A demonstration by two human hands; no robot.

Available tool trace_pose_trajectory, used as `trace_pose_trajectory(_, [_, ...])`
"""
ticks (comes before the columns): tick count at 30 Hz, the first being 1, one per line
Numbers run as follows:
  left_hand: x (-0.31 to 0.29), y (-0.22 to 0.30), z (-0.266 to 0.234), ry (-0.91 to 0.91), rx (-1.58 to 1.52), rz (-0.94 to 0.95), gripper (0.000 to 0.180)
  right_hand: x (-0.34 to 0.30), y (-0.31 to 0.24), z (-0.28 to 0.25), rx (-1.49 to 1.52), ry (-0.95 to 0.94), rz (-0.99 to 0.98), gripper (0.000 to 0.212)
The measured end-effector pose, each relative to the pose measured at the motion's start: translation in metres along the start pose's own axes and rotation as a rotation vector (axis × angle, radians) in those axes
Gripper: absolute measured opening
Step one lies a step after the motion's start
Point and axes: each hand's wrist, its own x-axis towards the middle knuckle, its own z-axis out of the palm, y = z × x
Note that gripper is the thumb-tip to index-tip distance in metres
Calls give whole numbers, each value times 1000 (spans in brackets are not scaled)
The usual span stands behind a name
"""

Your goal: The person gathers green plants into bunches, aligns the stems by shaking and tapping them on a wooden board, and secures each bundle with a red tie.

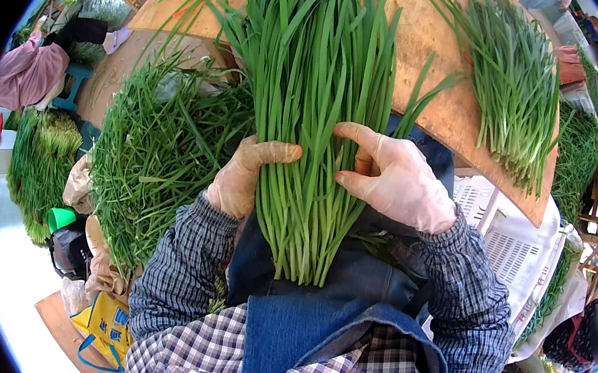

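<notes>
The chive bunch (314,115) runs off the frame at 12 o'clock; its cut ends rest on a denim apron (300,318). Left hand (246,174), gloved, cups the bunch from 9 o'clock, palm hidden. Right hand (394,178) presses from 3 o'clock, fingers curled.

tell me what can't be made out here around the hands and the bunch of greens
Head view only:
- Left hand: its palm and most fingers are hidden behind the bunch of long green leaves.
- Leaf tips: cut off by the top edge.
- Wooden board: its middle is covered by the bunch.
- White crate: its inside is hidden by the board and the right hand.
- Right rim: people and stalls are too small and bent to tell.
</notes>
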Motion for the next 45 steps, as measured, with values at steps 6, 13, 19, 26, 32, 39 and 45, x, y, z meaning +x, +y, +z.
trace_pose_trajectory(6, [-10, 1, 9, 89, 49, 40, 46, -14, -6, 18, 81, 147, 18, 71])
trace_pose_trajectory(13, [-27, -17, 21, 135, 223, 266, 97, -37, 5, 54, 320, 246, 153, 87])
trace_pose_trajectory(19, [-16, -43, 29, 261, 629, 470, 110, -33, 6, 68, 329, 380, 165, 84])
trace_pose_trajectory(26, [-17, -42, 17, 256, 418, 364, 95, -40, 21, 58, 738, 335, 240, 64])
trace_pose_trajectory(32, [-20, -37, 17, 253, 377, 278, 85, -63, 13, 40, 866, 607, 317, 32])
trace_pose_trajectory(39, [-21, -39, 19, 231, 273, 302, 74, -83, 9, 79, 391, 106, 435, 48])
trace_pose_trajectory(45, [-23, -34, 22, 231, 284, 282, 72, -87, 24, 86, 704, 168, 404, 44])
